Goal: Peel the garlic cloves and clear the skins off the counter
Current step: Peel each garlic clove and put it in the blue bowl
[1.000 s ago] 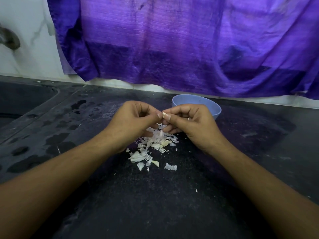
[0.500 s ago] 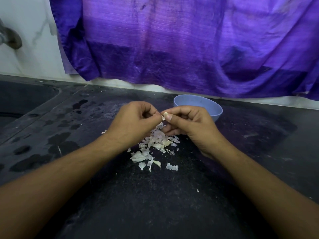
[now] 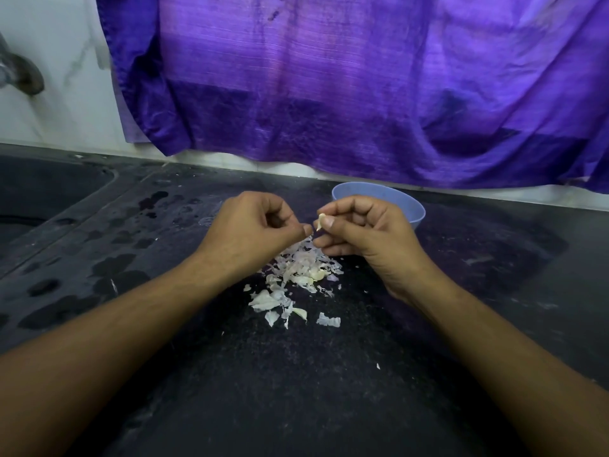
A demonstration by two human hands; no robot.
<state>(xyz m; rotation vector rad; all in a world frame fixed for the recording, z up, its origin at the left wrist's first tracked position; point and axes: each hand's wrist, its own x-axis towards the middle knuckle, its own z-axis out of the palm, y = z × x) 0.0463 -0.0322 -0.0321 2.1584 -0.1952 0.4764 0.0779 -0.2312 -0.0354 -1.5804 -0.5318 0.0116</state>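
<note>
Left hand [image 3: 253,229] drawn apart; right hand [image 3: 367,234] pinches garlic clove [image 3: 319,222] above skins [image 3: 301,270].

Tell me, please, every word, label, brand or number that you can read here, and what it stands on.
None: no writing shows on the blue bowl, the purple cloth, the counter, the tap or the garlic clove.

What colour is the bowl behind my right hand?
Light blue, plain with no pattern. The bowl shows best in the head view, the only one here.
</note>
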